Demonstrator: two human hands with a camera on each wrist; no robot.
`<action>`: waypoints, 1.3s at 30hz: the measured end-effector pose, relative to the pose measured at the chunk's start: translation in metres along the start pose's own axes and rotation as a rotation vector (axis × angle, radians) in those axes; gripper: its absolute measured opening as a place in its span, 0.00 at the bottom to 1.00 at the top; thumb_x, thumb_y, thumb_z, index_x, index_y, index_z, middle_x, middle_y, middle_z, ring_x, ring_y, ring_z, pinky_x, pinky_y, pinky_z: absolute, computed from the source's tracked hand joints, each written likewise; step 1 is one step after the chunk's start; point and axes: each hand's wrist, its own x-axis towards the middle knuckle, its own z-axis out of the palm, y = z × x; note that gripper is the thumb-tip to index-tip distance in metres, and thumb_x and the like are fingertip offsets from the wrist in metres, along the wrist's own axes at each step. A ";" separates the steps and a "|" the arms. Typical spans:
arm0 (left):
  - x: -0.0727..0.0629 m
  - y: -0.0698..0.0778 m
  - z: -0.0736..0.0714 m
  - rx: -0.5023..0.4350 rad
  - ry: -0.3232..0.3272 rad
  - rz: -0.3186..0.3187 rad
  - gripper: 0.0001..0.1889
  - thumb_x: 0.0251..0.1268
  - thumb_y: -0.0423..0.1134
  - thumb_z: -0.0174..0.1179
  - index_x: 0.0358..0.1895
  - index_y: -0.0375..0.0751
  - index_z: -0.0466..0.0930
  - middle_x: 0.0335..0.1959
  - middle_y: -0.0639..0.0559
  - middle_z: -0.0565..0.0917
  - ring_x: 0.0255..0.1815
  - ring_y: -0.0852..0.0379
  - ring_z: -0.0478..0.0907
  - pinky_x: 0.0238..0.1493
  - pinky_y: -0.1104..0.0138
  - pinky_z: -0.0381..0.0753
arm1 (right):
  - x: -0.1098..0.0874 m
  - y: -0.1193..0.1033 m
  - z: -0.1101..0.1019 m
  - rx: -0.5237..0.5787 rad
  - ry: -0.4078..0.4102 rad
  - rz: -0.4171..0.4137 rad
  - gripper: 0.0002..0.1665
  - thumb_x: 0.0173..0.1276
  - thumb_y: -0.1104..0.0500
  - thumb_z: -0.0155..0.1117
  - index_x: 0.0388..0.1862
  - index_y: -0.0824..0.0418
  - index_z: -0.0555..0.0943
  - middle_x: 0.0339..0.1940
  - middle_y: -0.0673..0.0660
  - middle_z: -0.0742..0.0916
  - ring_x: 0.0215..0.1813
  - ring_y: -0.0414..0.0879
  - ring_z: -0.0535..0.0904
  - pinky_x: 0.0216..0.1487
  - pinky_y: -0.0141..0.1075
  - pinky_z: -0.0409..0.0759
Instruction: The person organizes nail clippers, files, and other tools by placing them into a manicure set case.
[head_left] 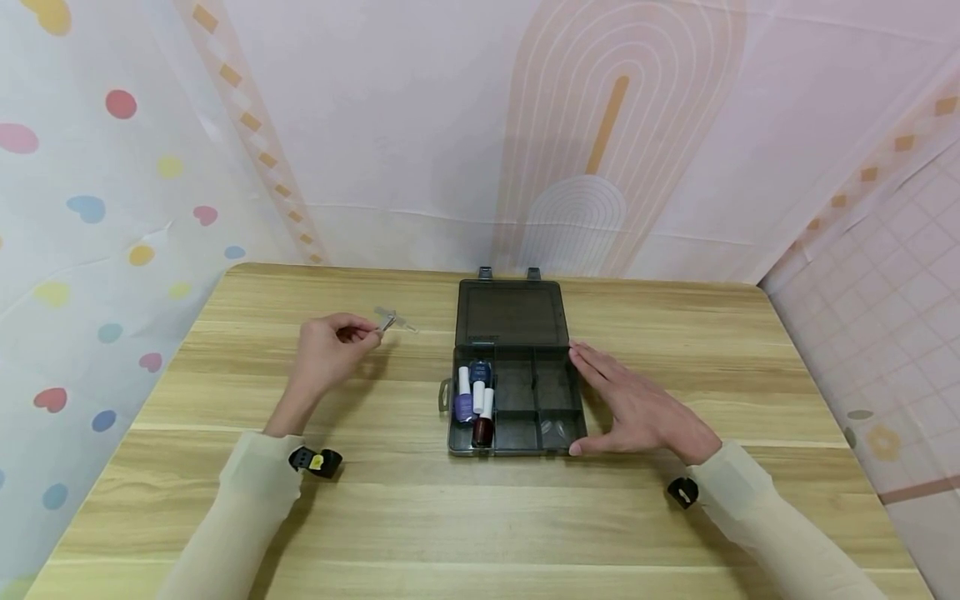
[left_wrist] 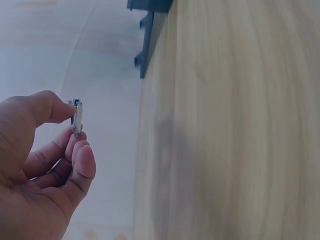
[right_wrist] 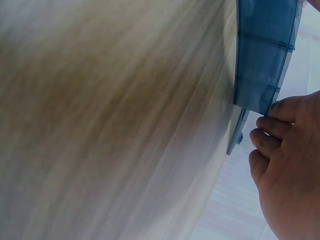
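My left hand [head_left: 330, 350] pinches a small silver nail clipper [left_wrist: 77, 119] between thumb and fingertips, held above the table left of the box. A dark see-through compartment box [head_left: 516, 437] lies with its lid [head_left: 512, 312] folded back. In its left compartment are three nail polish bottles with white caps: a purple bottle [head_left: 464, 407], a blue bottle [head_left: 481, 369] and a dark red bottle [head_left: 483, 431]. Small clear pieces [head_left: 554, 430] lie in the front right compartment. My right hand [head_left: 637, 412] rests along the box's right side, fingers extended and thumb at the near corner.
Thin clear strips [head_left: 407, 324] appear just beyond the clipper, partly hidden by it. A side latch [head_left: 444, 395] sticks out at the box's left. The wooden table [head_left: 480, 525] meets patterned cloth [head_left: 390, 167] at the back and sides.
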 end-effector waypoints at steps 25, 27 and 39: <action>-0.013 0.044 0.041 -0.081 -0.142 0.046 0.04 0.63 0.34 0.67 0.37 0.39 0.89 0.32 0.46 0.88 0.31 0.54 0.80 0.30 0.72 0.81 | 0.000 0.000 0.000 -0.005 0.001 0.000 0.76 0.54 0.20 0.68 0.85 0.64 0.48 0.87 0.59 0.52 0.86 0.58 0.52 0.80 0.56 0.64; -0.014 0.046 0.044 -0.096 -0.150 0.051 0.03 0.63 0.33 0.68 0.37 0.38 0.89 0.32 0.46 0.88 0.31 0.54 0.81 0.30 0.72 0.82 | 0.000 0.000 0.000 -0.004 0.005 -0.004 0.76 0.54 0.21 0.69 0.85 0.64 0.48 0.87 0.59 0.53 0.86 0.58 0.52 0.80 0.55 0.64; -0.017 0.066 0.065 -0.122 -0.195 0.093 0.02 0.61 0.32 0.70 0.35 0.39 0.90 0.29 0.48 0.88 0.28 0.58 0.80 0.28 0.72 0.81 | 0.000 0.000 0.000 0.006 0.010 -0.011 0.76 0.54 0.23 0.71 0.85 0.65 0.48 0.87 0.60 0.53 0.86 0.57 0.52 0.79 0.54 0.65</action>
